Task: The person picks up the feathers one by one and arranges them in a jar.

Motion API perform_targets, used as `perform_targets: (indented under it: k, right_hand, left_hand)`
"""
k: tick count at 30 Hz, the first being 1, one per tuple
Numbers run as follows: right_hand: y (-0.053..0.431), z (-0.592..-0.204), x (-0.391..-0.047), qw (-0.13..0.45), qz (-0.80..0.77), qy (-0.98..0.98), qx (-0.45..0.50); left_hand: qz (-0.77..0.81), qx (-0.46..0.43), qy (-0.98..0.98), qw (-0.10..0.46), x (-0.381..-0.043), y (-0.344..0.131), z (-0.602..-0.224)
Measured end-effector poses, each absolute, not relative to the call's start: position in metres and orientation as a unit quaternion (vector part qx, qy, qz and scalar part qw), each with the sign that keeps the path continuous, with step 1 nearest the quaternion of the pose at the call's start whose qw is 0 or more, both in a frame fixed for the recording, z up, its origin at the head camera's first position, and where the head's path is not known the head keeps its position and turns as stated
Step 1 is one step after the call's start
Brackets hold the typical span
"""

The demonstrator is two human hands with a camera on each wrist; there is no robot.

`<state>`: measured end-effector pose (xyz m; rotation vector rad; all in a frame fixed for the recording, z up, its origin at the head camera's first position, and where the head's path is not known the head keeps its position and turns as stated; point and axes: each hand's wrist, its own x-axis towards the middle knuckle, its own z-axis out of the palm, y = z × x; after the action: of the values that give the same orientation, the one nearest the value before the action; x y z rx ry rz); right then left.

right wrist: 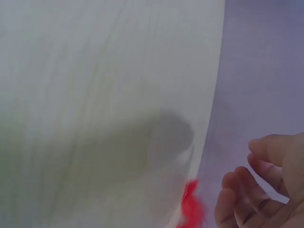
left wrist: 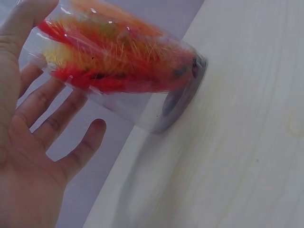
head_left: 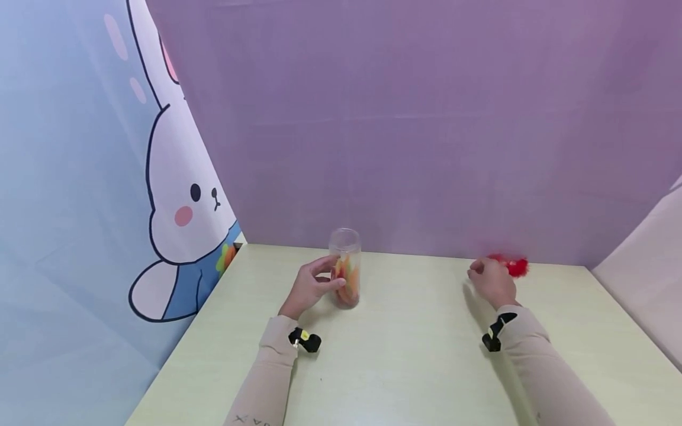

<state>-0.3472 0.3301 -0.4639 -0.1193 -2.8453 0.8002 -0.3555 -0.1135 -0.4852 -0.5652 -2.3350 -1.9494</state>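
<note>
A tall clear tumbler (head_left: 345, 241) stands upright on the table, with several red, orange, yellow and green feathers (left wrist: 118, 61) inside it. My left hand (head_left: 311, 288) holds it from the left, thumb on the near side and fingers along the far side; the left wrist view shows the little finger apart from the wall. Over the table's back right, my right hand (head_left: 494, 284) has loosely bent fingers and nothing between them. Just beyond it lies a fluffy red feather bunch (head_left: 518, 267), partly hidden by that hand; its red tip (right wrist: 191, 206) shows in the right wrist view.
Pale wood tabletop (head_left: 410, 331) spreads between both arms. A purple cloth (head_left: 405, 130) hangs along its back edge. To the left is a blue curtain (head_left: 64, 177) with a rabbit print, and a white cloth (head_left: 650, 266) hangs at the right.
</note>
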Motion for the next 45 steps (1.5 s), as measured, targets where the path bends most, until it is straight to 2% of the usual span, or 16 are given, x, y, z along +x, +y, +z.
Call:
perform_targets:
  k: [11, 20, 33, 45]
  right_hand:
    - [0.356, -0.469, -0.348, 0.084, 0.252, -0.959, -0.102]
    - [0.369, -0.479, -0.353, 0.028, 0.237, -0.966, -0.095]
    - [0.373, -0.491, -0.366, 0.055, 0.204, -0.972, -0.107]
    - [0.368, -0.482, -0.371, 0.055, 0.166, -0.982, -0.07]
  left_hand:
    - [-0.627, -0.192, -0.754, 0.031, -0.358, -0.115, -0.49]
    - [-0.628, -0.199, -0.752, 0.034, -0.358, -0.113, -0.49]
    - [-0.632, -0.193, -0.75, 0.03, -0.357, -0.109, -0.487]
    - [-0.625, -0.175, -0.76, 0.027, -0.357, -0.11, -0.487]
